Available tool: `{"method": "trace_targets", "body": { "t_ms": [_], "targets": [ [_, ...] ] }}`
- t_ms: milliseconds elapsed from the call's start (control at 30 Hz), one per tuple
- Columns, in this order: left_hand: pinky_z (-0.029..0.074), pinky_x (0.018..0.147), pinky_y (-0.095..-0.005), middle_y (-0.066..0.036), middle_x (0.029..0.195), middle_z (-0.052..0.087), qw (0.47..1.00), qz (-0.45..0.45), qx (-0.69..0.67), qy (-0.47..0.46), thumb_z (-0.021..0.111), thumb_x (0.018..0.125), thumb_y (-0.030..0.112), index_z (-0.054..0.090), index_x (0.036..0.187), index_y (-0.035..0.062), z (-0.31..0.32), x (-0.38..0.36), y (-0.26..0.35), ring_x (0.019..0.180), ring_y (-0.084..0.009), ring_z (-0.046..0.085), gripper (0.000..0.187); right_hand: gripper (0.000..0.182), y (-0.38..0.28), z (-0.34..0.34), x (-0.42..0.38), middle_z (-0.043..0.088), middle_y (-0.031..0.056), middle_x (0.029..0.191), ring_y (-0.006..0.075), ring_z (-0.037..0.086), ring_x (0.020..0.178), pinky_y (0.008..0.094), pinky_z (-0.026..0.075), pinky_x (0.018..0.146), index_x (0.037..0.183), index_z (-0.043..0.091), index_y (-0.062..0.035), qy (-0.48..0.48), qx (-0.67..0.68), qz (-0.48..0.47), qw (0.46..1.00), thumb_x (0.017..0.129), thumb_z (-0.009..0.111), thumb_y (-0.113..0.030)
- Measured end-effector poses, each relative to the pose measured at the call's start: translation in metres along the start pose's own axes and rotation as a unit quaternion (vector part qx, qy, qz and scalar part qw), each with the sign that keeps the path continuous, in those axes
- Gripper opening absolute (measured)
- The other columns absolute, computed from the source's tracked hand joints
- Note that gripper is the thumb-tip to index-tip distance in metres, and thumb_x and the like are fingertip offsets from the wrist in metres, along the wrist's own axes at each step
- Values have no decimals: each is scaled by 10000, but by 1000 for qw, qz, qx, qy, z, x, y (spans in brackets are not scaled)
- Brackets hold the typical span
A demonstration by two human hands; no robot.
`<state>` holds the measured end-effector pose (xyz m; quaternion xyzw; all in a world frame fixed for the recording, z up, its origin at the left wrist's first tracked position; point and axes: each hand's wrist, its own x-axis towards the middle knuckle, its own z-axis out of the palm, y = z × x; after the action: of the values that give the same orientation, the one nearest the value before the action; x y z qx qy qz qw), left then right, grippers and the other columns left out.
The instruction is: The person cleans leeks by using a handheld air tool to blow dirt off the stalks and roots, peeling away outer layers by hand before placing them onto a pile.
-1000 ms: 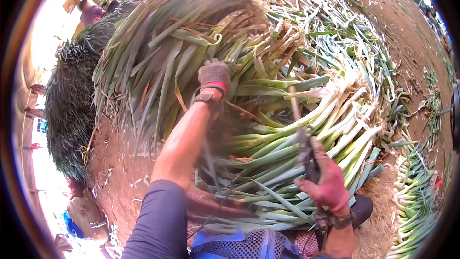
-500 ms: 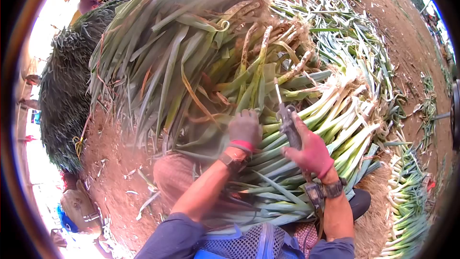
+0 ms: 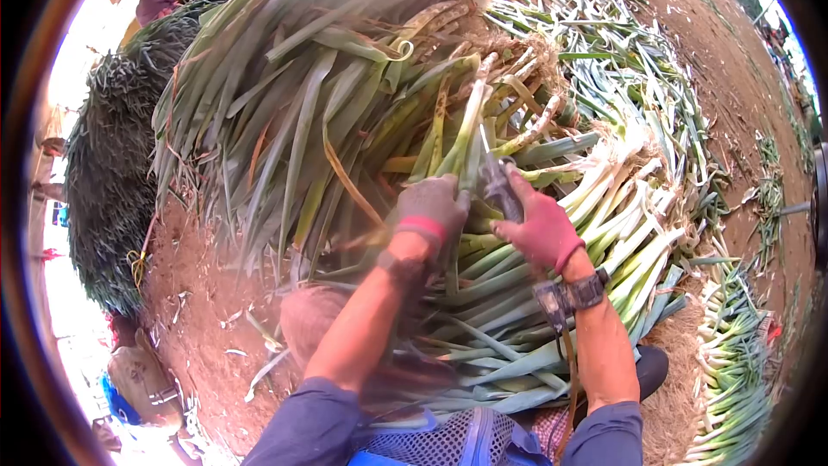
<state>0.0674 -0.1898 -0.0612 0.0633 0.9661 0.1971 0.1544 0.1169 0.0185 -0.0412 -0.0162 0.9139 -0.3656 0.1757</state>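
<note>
The left hand (image 3: 434,207), in a grey-brown glove with a red cuff, has its fingers wrapped around the stalk of one leek (image 3: 466,134) that rises toward 12 o'clock from the hand. The right hand (image 3: 539,226), in a red glove, sits just beside it at 3 o'clock, fingers closed on the handle of a knife (image 3: 498,185) whose blade lies against the same leek. Both hands work above a big pile of leeks (image 3: 552,293), white ends pointing toward 2 o'clock, green leaves fanning toward 10 o'clock. A row of trimmed leeks (image 3: 733,362) lies on the bare soil (image 3: 733,52) at 4 o'clock. Another person (image 3: 155,0) is far off at 11 o'clock.
</note>
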Motion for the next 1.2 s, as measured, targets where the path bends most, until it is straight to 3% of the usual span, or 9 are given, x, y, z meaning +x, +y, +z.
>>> {"method": "trace_targets", "body": {
  "t_ms": [200, 333, 567, 733, 800, 867, 900, 1067, 1200],
  "targets": [
    [572, 873, -529, -170, 1179, 695, 995, 29, 40, 91, 675, 939, 406, 718, 1207, 120, -8, 41, 5, 1018, -392, 726, 395, 966, -1, -13, 70, 734, 283, 1144, 427, 728, 1024, 453, 562, 927, 1625, 374, -58, 49, -67, 21, 996, 822, 809, -371],
    [584, 857, -512, -152, 1237, 675, 997, 12, 58, 59, 713, 915, 422, 686, 1219, 117, -4, 64, -1, 1065, -365, 723, 431, 944, -6, -29, 107, 723, 288, 1198, 429, 724, 1064, 452, 561, 949, 1621, 389, -70, 51, -44, 68, 995, 829, 803, -375],
    [583, 894, -481, -179, 1181, 716, 997, -10, 80, -2, 784, 867, 474, 707, 1186, 104, 3, 81, 5, 1083, -365, 726, 495, 959, 13, -28, 146, 698, 287, 1282, 385, 711, 1150, 417, 537, 1001, 1606, 402, -29, 74, -52, 48, 995, 826, 822, -396],
    [582, 909, -440, -190, 1132, 762, 998, -41, 3, -58, 832, 793, 436, 773, 1134, 81, -7, 85, 4, 1057, -344, 742, 496, 972, 17, -24, 83, 705, 276, 1277, 354, 721, 1124, 381, 532, 1003, 1615, 389, -30, 38, -28, -16, 999, 810, 841, -333],
    [582, 907, -428, -191, 1116, 772, 993, -56, -52, -84, 843, 763, 416, 794, 1103, 71, -6, 82, 7, 1036, -340, 749, 487, 940, 15, -17, 40, 730, 278, 1142, 422, 724, 1017, 450, 558, 927, 1621, 399, -71, 47, -34, -45, 997, 829, 803, -377],
    [583, 897, -419, -188, 1041, 784, 986, -36, -64, -148, 836, 720, 391, 811, 1049, 58, 0, 70, 14, 997, -341, 757, 469, 953, 17, -13, 1, 708, 290, 1206, 430, 711, 1079, 449, 553, 967, 1621, 397, -68, 47, -20, -37, 998, 816, 814, -362],
    [586, 896, -421, -195, 1032, 782, 978, -28, -142, -148, 829, 715, 384, 811, 1050, 57, 14, 60, 16, 978, -355, 758, 469, 968, 17, -13, -18, 707, 289, 1212, 430, 710, 1086, 447, 554, 970, 1623, 393, -65, 33, -10, -26, 999, 805, 822, -356],
    [590, 877, -459, -151, 990, 782, 986, 74, -61, -139, 772, 815, 405, 801, 1029, 92, 63, 6, 60, 980, -348, 757, 380, 1027, 20, -22, -85, 707, 280, 1234, 410, 718, 1096, 427, 560, 965, 1635, 372, -56, 60, 11, -50, 997, 768, 845, -339],
    [581, 871, -505, -176, 1039, 767, 966, 185, -3, -178, 719, 840, 477, 772, 1035, 103, 82, -35, 100, 986, -373, 752, 425, 1023, 21, -38, -99, 702, 256, 1290, 336, 722, 1163, 388, 548, 999, 1641, 367, -55, 93, 68, 45, 992, 766, 842, -289]
  ]
}}
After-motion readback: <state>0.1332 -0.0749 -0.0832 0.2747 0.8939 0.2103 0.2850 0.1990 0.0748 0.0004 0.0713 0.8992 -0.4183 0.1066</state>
